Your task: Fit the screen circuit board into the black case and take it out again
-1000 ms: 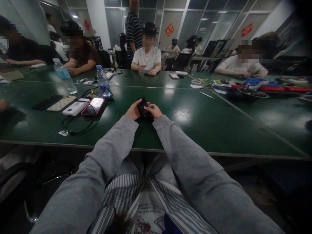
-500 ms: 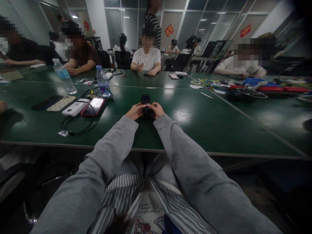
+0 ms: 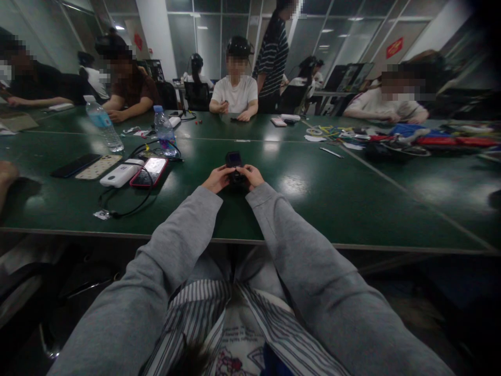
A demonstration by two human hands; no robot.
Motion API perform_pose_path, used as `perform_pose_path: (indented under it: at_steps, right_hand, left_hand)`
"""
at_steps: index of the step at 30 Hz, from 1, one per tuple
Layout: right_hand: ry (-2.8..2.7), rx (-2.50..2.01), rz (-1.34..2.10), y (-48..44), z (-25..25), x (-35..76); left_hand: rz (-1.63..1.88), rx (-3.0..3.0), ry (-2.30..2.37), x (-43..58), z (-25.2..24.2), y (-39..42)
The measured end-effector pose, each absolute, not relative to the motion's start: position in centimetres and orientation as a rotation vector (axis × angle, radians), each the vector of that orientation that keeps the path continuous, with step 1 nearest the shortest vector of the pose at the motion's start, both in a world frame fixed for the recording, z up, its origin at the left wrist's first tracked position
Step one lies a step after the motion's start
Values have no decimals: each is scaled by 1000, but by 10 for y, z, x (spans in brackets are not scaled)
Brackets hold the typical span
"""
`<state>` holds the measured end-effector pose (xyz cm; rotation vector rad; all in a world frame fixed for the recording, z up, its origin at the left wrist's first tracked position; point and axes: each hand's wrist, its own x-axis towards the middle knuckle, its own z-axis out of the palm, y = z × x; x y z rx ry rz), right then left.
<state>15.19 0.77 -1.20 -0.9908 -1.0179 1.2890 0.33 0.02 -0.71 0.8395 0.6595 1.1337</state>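
Between my two hands, over the green table [image 3: 332,203], is a small black device with a dark screen [image 3: 235,159]. My left hand [image 3: 216,179] grips its left side, thumb reaching toward the front below the screen. On the opposite side my right hand [image 3: 253,176] holds it the same way, with the thumb pressed near the middle. The lower part of the device is dark and partly covered by the thumbs, so its details are unclear.
Left of my hands lie a red-edged phone [image 3: 150,172], a white power bank [image 3: 122,173] with a black cable, and two more phones. Two water bottles [image 3: 102,125] stand behind them. A pen [image 3: 331,152] and a cable pile [image 3: 407,141] lie right. Several people sit around.
The standing person in the striped shirt has moved right behind the person opposite. Another person's hand at the left edge reaches slightly further in. My hands stay around the device.
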Motion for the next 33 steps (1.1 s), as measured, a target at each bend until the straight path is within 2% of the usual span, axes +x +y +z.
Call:
perform_pose_path:
  at_steps: [6,15,28,33]
  right_hand:
    - [-1090,-890,1381,-1,-13,143]
    - [-1186,-934,1407,0,-17,138]
    - [-1281,-1038,1227,6,-23,133]
    - [-1387,-1043,1021,4,-24,132]
  left_hand:
    - [994,716,531,-1,-4,-2]
    - [1032,639,509,0,-8,-3]
    - [1123,525,576,7,-10,-6]
    - [1148,562,572,8,-15,-3]
